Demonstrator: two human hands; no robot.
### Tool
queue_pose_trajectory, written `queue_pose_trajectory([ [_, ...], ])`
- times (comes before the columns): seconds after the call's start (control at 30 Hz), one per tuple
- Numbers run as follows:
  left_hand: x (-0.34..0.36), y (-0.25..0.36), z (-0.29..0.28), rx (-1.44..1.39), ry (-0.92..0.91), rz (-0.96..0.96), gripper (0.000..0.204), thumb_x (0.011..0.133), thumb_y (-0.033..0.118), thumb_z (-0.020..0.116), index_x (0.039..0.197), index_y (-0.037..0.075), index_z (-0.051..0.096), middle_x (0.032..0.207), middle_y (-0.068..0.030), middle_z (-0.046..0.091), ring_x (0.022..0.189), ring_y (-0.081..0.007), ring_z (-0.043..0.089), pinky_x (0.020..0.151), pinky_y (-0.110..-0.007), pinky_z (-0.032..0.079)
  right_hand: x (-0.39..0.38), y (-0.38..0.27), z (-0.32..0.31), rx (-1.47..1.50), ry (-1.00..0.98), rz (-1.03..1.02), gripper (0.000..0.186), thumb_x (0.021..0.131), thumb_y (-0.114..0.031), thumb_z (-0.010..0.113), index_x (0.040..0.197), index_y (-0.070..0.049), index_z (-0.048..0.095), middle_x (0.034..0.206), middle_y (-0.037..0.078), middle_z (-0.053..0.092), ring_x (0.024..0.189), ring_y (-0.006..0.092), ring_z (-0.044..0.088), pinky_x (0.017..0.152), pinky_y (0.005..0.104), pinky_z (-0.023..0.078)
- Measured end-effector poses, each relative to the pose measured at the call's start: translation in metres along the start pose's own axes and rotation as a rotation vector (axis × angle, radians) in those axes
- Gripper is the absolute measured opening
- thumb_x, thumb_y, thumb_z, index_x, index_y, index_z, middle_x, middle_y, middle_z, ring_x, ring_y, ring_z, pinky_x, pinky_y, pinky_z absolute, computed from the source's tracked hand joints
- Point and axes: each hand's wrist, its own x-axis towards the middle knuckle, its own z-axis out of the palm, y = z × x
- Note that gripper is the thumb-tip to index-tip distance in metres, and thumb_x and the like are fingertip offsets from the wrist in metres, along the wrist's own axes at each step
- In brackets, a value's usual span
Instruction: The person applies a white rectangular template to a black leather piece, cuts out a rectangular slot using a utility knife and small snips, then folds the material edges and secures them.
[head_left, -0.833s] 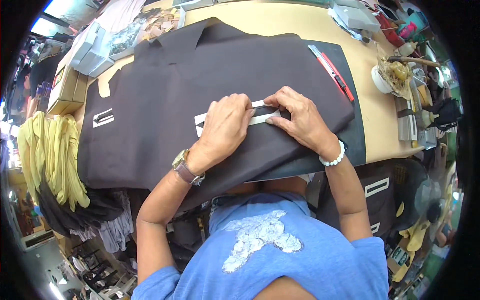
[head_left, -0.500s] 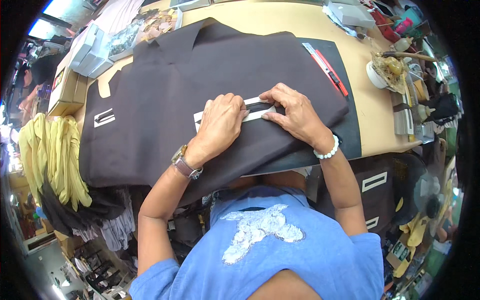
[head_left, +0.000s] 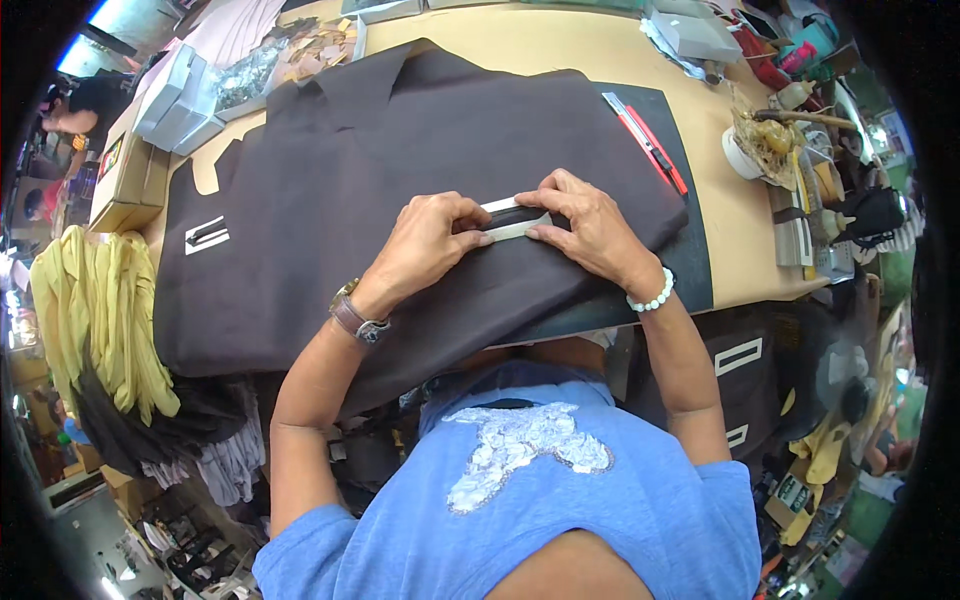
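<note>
A large dark brown fabric panel [head_left: 330, 210] lies spread over the table. At its middle is a white-edged strip with a black centre [head_left: 512, 217], which looks like a zipper piece. My left hand [head_left: 425, 238] pinches the strip's left end between thumb and fingers and hides that end. Gripping the right end, my right hand [head_left: 588, 228] has its thumb at the lower white edge and fingers at the upper one. A similar white-framed slot with a black zipper [head_left: 207, 236] shows at the panel's left.
A red utility knife [head_left: 648, 145] lies on a dark cutting mat [head_left: 690, 230] at right. Yellow cloths [head_left: 105, 320] hang off the left edge. Cardboard boxes [head_left: 130, 185] stand at left, a white glue bowl [head_left: 742, 155] at right. White-framed dark pieces [head_left: 738, 357] hang below the table.
My left hand has shifted slightly left and turned, its fingers now pinching the strip instead of lying over it. The white end beyond that hand is no longer visible. My right hand keeps its grip.
</note>
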Motion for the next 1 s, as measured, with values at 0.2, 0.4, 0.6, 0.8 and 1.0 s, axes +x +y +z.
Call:
queue_pose_trajectory([
  [0.2, -0.012, -0.02, 0.007, -0.013, 0.093, 0.196, 0.016, 0.074, 0.009, 0.068, 0.09, 0.008, 0.07, 0.073, -0.0068, 0.059, 0.067, -0.0195, 0.056, 0.063, -0.031, 0.045, 0.0, 0.0, -0.002, -0.029, -0.052, -0.069, 0.025, 0.074, -0.013, 0.068, 0.099, -0.01, 0.066, 0.09, 0.007, 0.053, 0.085, 0.0238, 0.056, 0.075, 0.0344, 0.045],
  [0.4, -0.016, -0.025, 0.012, 0.122, 0.154, 0.282, 0.014, 0.073, 0.01, 0.068, 0.087, 0.009, 0.071, 0.08, -0.0054, 0.059, 0.076, -0.0206, 0.056, 0.07, -0.033, 0.045, 0.001, 0.009, -0.013, 0.044, -0.143, -0.049, 0.024, 0.074, -0.019, 0.068, 0.094, -0.006, 0.066, 0.098, 0.008, 0.054, 0.091, 0.0234, 0.055, 0.078, 0.0341, 0.045],
  [0.6, -0.014, -0.028, 0.014, 0.1, 0.173, 0.306, 0.012, 0.075, 0.01, 0.066, 0.086, 0.009, 0.07, 0.078, -0.0059, 0.058, 0.075, -0.0225, 0.056, 0.069, -0.034, 0.044, 0.017, 0.008, 0.01, -0.32, 0.088, -0.068, 0.04, 0.075, -0.028, 0.068, 0.109, -0.007, 0.059, 0.116, 0.016, 0.05, 0.111, 0.032, 0.046, 0.094, 0.0405, 0.037],
  [0.8, -0.023, -0.025, 0.005, 0.19, 0.16, 0.266, 0.013, 0.077, 0.016, 0.065, 0.083, 0.005, 0.064, 0.078, -0.0069, 0.057, 0.076, -0.0241, 0.055, 0.071, -0.036, 0.043, 0.021, -0.001, 0.025, -0.407, 0.103, -0.077, 0.057, 0.074, -0.038, 0.067, 0.121, -0.009, 0.052, 0.126, 0.017, 0.044, 0.121, 0.0332, 0.038, 0.1, 0.0436, 0.03],
  [1.0, -0.034, -0.032, -0.009, 0.174, 0.102, 0.191, 0.015, 0.077, 0.018, 0.066, 0.081, 0.004, 0.062, 0.079, -0.0084, 0.057, 0.078, -0.0262, 0.055, 0.071, -0.037, 0.043, 0.014, 0.009, 0.021, -0.473, 0.077, -0.036, 0.062, 0.075, -0.042, 0.065, 0.127, -0.012, 0.048, 0.13, 0.018, 0.041, 0.124, 0.0347, 0.034, 0.101, 0.0476, 0.029],
])
